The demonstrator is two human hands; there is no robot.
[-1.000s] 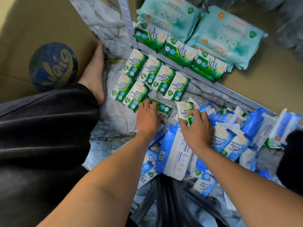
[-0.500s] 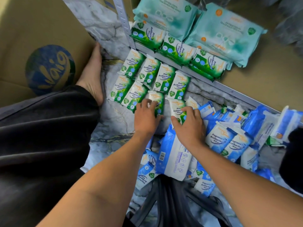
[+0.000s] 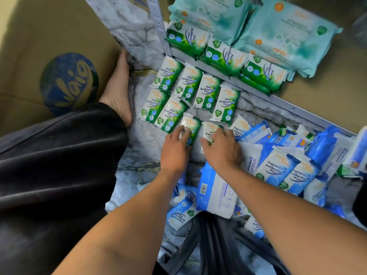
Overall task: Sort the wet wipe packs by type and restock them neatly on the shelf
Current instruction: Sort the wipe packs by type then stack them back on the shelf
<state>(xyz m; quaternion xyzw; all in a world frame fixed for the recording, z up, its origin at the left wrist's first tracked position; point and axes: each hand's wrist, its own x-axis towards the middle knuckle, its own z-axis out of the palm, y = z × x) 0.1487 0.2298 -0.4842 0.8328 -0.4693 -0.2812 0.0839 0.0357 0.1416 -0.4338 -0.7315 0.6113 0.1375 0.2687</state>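
Note:
Several small green pine wipe packs (image 3: 206, 94) lie in two neat rows on the marbled floor sheet (image 3: 139, 151) below the shelf edge. My left hand (image 3: 174, 153) presses one green pack (image 3: 191, 128) flat at the end of the near row. Beside it, my right hand (image 3: 222, 151) sets down a second green pack (image 3: 209, 132). A jumble of blue fragrance-free packs (image 3: 278, 167) spreads to the right. On the shelf (image 3: 317, 100) sit larger green packs (image 3: 224, 54) and big teal packs (image 3: 286, 36).
A grey metal shelf post (image 3: 157, 22) rises at the top. A cardboard box (image 3: 49, 56) with a blue logo stands left. My bare foot (image 3: 119, 90) and dark trouser leg (image 3: 55, 165) fill the left side. A black bag (image 3: 214, 245) lies near the bottom.
Both hands carried a small green pack each from the blue pile up to the near row and turned them upright in line with the others.

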